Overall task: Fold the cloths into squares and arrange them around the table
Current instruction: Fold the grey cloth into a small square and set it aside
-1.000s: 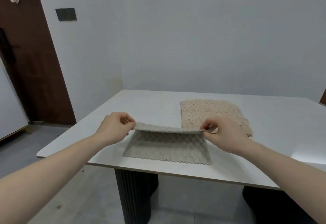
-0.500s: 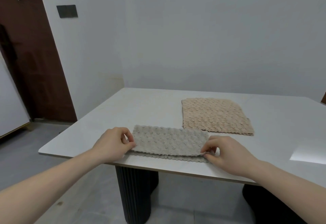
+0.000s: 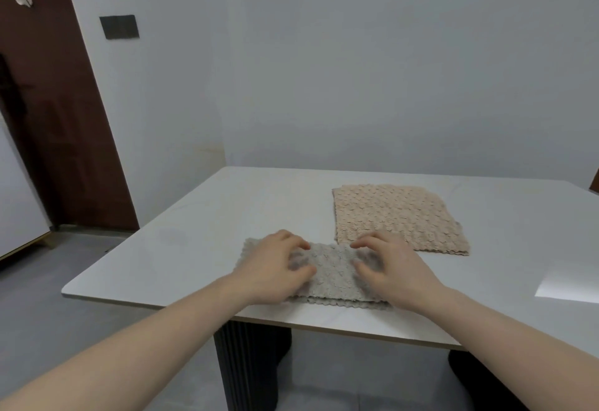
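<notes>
Grey cloth (image 3: 327, 268) now lies folded double; both hands (image 3: 275, 265) (image 3: 395, 268), grip released, seemingly flatten it, beige cloth (image 3: 398, 216) beyond.

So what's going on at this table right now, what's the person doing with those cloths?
A person is folding cloths on a white table. Both hands lie on a grey cloth near the front edge: the left hand on its left part, the right hand on its right part, fingers spread and a little bent, pressing it down. The grey cloth is a long strip, folded over once, not yet a square. A beige cloth lies flat behind it, untouched, just clear of the right hand's fingers.
</notes>
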